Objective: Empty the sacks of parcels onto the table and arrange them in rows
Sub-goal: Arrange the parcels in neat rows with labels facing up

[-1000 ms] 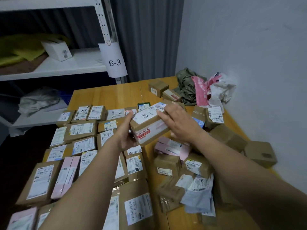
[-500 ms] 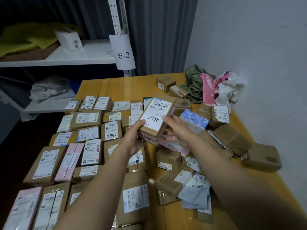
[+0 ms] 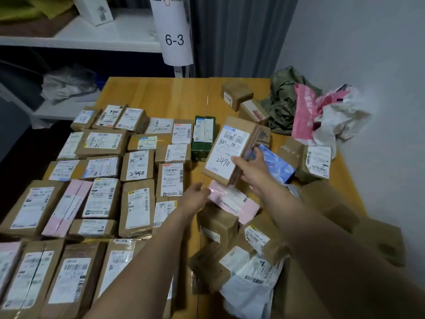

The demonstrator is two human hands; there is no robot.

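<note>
While the right hand [image 3: 250,171] grips a flat brown cardboard parcel with a white label hand-marked 2490 [image 3: 226,150], thumb on the label's lower corner and fingers curled round the far edge, that parcel hangs tilted above the yellow wooden table [image 3: 161,93], near the middle of the head view. At seven o'clock from it the left hand [image 3: 195,199] is released, its fingers loosely extended toward a pink film-wrapped parcel [image 3: 232,202] lying on the table. The fingertips are at that parcel's near corner, but I cannot tell whether they touch it.

From nine round to seven o'clock of the held parcel, brown cardboard parcels laid label-up in rows [image 3: 101,198] cover the left half of the table, with a few pink ones among them. A dark green upright-printed box [image 3: 203,139] closes one row, just beside the held parcel at ten o'clock. At three o'clock, partly behind the right hand, lies a blue patterned packet [image 3: 278,168].

At five o'clock a loose heap of brown boxes and pale plastic mailers [image 3: 218,224] sits unsorted under the right forearm. At one o'clock, against the white wall, lie a crumpled olive-green sack [image 3: 285,100] and crumpled pink and white plastic bags [image 3: 322,111]. At eleven o'clock, beyond the table, a white paper tag reading 6-3 [image 3: 174,40] hangs from a white metal shelf [image 3: 92,38].
</note>
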